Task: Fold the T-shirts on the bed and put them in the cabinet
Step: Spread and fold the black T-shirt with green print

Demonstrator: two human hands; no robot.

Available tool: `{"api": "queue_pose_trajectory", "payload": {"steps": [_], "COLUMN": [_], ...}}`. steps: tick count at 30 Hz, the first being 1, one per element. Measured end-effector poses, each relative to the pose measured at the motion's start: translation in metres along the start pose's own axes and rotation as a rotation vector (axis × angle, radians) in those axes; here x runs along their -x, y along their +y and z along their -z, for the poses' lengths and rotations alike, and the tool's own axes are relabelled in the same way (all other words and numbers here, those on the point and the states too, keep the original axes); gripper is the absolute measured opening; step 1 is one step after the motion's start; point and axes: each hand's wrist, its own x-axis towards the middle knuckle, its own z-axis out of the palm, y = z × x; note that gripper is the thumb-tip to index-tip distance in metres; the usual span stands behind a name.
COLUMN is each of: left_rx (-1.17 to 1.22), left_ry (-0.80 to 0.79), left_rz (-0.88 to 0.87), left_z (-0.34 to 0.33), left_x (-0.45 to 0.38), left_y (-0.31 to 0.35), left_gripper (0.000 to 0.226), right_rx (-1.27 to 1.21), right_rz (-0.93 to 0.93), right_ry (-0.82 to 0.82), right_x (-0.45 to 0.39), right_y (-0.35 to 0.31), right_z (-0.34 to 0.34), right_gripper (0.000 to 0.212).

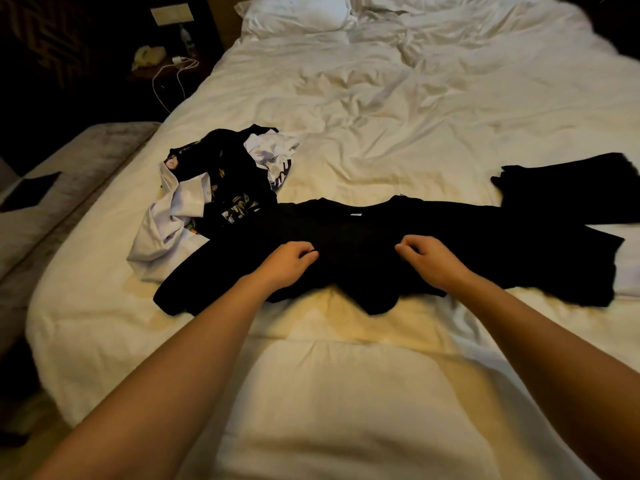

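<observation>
1. Two hands on one black T-shirt (363, 244) — it lies spread across the bed (381, 109) near the foot edge, collar pointing toward the pillows, sleeves out to the left and right.
2. Left hand (289, 263): fingers curled, pinching the shirt fabric just left of its middle.
3. Right hand (427, 259): fingers curled the same way, pinching the fabric just right of the middle. Both forearms reach in from the foot edge.
4. The shirt's lower part is bunched under and between the hands; its hem hangs in a fold toward the foot edge.
5. Pile of unfolded shirts (221, 188) toward the bed's left edge — white and black printed pieces tangled together, touching the left sleeve of the spread shirt.
6. Another black garment (571, 188) lies at the right edge of the bed, just beyond the right sleeve; cannot tell if the two overlap.
7. White pillow (298, 12) at the head end, duvet wrinkled.
8. Nightstand (166, 67) beside the head-left corner, carrying a bottle (187, 38) and a white charger cable (173, 77) that trails off it.
9. Cabinet isn't visible.
</observation>
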Motion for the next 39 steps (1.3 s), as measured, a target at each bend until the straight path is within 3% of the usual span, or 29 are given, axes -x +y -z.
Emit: {"api": "queue_pose_trajectory", "payload": {"steps": [3,5,8,11,14,18,21,24,30,34,39], "left_rx": [-0.091,-0.212,-0.374,-0.383,-0.343,-0.369,-0.382,-0.381,-0.131,-0.118,0.049], "left_ry": [0.013,0.064,0.17,0.24,0.296,0.382,0.372,0.444,0.588,0.634,0.606], "left_rz": [0.027,0.015,-0.044,-0.101,-0.17,-0.477,-0.624,-0.543,-0.312,-0.393,-0.486], "left_z": [-0.003,-0.006,-0.014,-0.016,-0.016,-0.027,-0.05,-0.072,-0.076,-0.067,-0.048], "left_x": [-0.012,-0.014,-0.015,-0.015,-0.007,0.012,0.029,0.044,0.055,0.057,0.075], "left_y": [0.003,0.006,0.006,0.002,0.002,0.004,0.005,0.01,0.038,0.045,0.044], "left_gripper": [0.03,0.026,0.024,0.025,0.013,0.007,0.032,0.05,0.039,0.018,0.022], "right_rx": [0.121,0.152,0.309,0.496,0.566,0.389,0.035,-0.227,-0.331,-0.313,-0.251], "right_rz": [0.216,0.355,0.474,0.549,0.566,0.533,0.336,0.234,0.265,0.276,0.25], "right_ry": [0.207,0.266,0.088,-0.066,-0.038,-0.032,0.008,0.023,0.038,0.099,0.166], "right_x": [0.008,0.02,0.029,0.028,0.021,0.014,0.018,0.025,0.045,0.056,0.07], "right_y": [-0.007,-0.014,-0.018,-0.004,0.011,0.005,-0.01,-0.025,-0.049,-0.055,-0.057], "right_z": [-0.008,-0.015,-0.025,-0.036,-0.042,-0.036,-0.032,-0.029,-0.022,-0.014,0.003], "right_gripper": [0.022,0.028,0.042,0.061,0.045,0.016,0.005,0.006,0.008,0.005,0.007]}}
